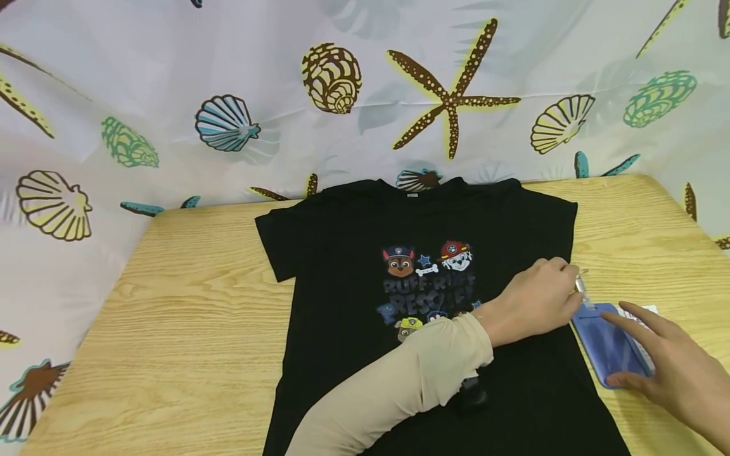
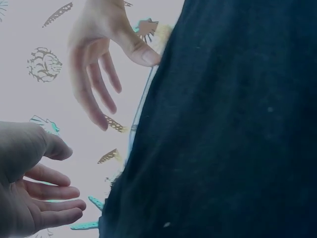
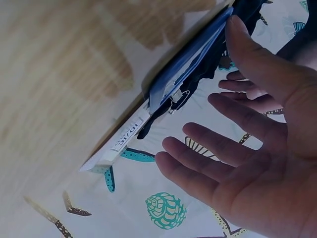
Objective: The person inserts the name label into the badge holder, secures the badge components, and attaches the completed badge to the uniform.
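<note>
A blue ID badge holder (image 1: 610, 345) with a metal clip (image 1: 580, 286) at its top lies on the table, by the right edge of a black T-shirt (image 1: 342, 266). Under the holder a white printed card (image 3: 121, 139) sticks out. My left hand (image 1: 533, 301) reaches across the shirt beside the clip; in the left wrist view its fingers (image 2: 49, 193) are loosely bent around nothing. Over the holder spreads my right hand (image 1: 678, 361), thumb close at the holder's lower end. Its fingers stand apart and relaxed in the right wrist view, gripping nothing.
The shirt lies flat, with cartoon dogs and lettering printed on its chest. Bare wood tabletop (image 1: 199, 329) shows to its left. Behind the table hangs a white cloth (image 1: 274, 57) with shells and starfish. My beige left sleeve (image 1: 393, 380) crosses the shirt.
</note>
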Demonstrator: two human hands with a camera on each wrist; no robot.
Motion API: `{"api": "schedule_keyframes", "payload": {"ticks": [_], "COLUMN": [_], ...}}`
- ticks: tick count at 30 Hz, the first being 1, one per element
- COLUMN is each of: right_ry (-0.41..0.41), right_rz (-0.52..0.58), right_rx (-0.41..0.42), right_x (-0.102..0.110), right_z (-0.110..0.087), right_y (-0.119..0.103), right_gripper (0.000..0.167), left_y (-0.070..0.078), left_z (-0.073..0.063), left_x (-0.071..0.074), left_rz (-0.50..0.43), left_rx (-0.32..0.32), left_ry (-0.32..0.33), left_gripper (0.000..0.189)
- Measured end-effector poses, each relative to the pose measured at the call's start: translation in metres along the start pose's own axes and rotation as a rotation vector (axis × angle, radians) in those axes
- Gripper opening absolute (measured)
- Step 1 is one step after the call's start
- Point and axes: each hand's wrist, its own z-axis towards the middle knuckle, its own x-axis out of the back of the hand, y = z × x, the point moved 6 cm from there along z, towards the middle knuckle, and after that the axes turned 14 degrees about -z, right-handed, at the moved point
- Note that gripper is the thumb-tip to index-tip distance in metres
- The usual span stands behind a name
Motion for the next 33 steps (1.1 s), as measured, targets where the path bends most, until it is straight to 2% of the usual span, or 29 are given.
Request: {"api": "schedule_keyframes", "payload": {"ticks": [6, 11, 19, 25, 33], "right_ry": [-0.017, -0.031, -0.034, -0.069, -0.083], "right_rz": [0.010, 0.000, -0.018, -0.037, -0.038], "right_rx": [0.027, 0.052, 0.047, 0.032, 0.010], "right_x": [0.000, 0.001, 0.000, -0.002, -0.001], "right_z": [-0.001, 0.000, 0.001, 0.003, 0.003], "right_y": [-0.002, -0.004, -0.004, -0.004, -0.005], "right_gripper": [0.097, 0.097, 0.102, 0.103, 0.110], "left_y": [-0.004, -0.007, -0.005, 0.005, 0.011], "left_z": [0.008, 0.011, 0.018, 0.023, 0.022], "left_x": [-0.017, -0.029, -0.035, -0.044, -0.045], "left_rz": [-0.011, 0.007, 0.051, 0.094, 0.114], "left_rx": [0.023, 0.072, 0.110, 0.131, 0.124], "left_ry": [-0.048, -0.089, -0.112, -0.156, -0.153], "left_gripper": [0.021, 0.018, 0.017, 0.015, 0.015]}}
